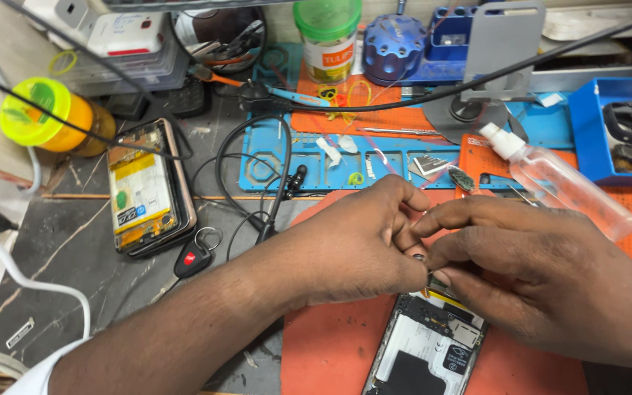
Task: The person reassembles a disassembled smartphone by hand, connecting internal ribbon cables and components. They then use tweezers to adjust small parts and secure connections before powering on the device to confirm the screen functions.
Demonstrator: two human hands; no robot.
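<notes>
**Both hands pinching over an opened phone**

Meeting fingertip to fingertip: left hand [352, 245] and right hand [543, 281], both narrowed around a tiny part too small to identify, directly above the opened phone [426, 351]. Lying back-off on the orange mat [323, 344], likely for grip and contrast. Resting farther left, a second opened phone [144, 190] showing its yellow-labelled battery. Lying on its side at right, a clear spray bottle [561, 183]. Standing behind, a green-lidded jar [327, 36] with an orange label.
</notes>
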